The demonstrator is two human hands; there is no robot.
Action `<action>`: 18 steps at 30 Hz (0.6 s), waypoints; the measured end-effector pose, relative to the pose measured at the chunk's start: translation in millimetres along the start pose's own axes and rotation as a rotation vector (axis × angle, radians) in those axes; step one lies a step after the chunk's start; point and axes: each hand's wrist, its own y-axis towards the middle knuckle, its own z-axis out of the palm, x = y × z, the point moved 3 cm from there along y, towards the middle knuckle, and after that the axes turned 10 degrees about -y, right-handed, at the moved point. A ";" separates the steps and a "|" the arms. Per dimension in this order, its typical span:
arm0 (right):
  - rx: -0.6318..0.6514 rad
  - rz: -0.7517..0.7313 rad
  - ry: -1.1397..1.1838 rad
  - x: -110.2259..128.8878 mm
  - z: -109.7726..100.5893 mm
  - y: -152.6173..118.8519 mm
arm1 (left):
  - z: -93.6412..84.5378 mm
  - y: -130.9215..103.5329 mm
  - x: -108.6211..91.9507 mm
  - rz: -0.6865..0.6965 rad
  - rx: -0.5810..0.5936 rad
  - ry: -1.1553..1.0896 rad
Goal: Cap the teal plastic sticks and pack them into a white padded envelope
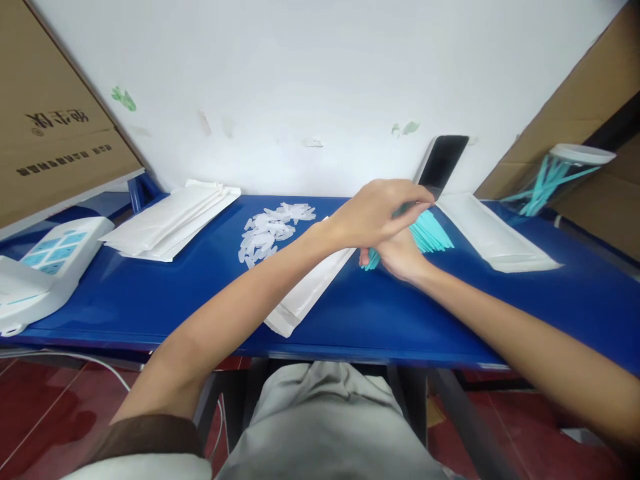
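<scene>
My left hand point(383, 210) reaches across to the right, over my right hand, its thumb and index finger brought together near the phone; what lies between them is too small to make out. Beneath it, my right hand point(397, 253) rests at a bundle of turquoise sticks point(430, 232), whose ends show on both sides of it; its fingers are mostly hidden. A white paper pouch point(313, 290) lies partly under my left forearm. Left of the pouch is a pile of small translucent white pieces point(267, 232). A dark phone point(443, 162) leans on the wall behind the sticks.
White pouches point(170, 217) are stacked at the left, beside a white device with blue panels point(60, 257). Another white pouch point(495, 233) lies at the right. Behind it, a clear container point(583, 155) holds turquoise sticks. Cardboard point(60, 113) stands at the left edge.
</scene>
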 end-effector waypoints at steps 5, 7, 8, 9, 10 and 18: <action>0.012 0.099 0.021 5.2 1.4 -2.6 | 0.4 1.6 -2.3 -0.028 -0.132 -0.162; 0.002 0.137 0.080 4.4 3.0 -3.5 | 1.5 3.1 -4.3 -0.054 -0.148 -0.197; -0.002 0.146 0.116 3.7 3.8 -3.8 | 2.3 3.6 -5.5 -0.069 -0.149 -0.198; 0.000 0.151 0.152 2.8 4.7 -3.9 | 3.2 3.8 -6.6 -0.083 -0.151 -0.193; 0.006 0.152 0.187 1.9 5.5 -3.9 | 4.0 3.7 -7.8 -0.092 -0.159 -0.189; 0.008 0.108 0.194 -6.8 3.5 1.3 | 11.7 4.0 -14.7 -0.107 -0.156 -0.328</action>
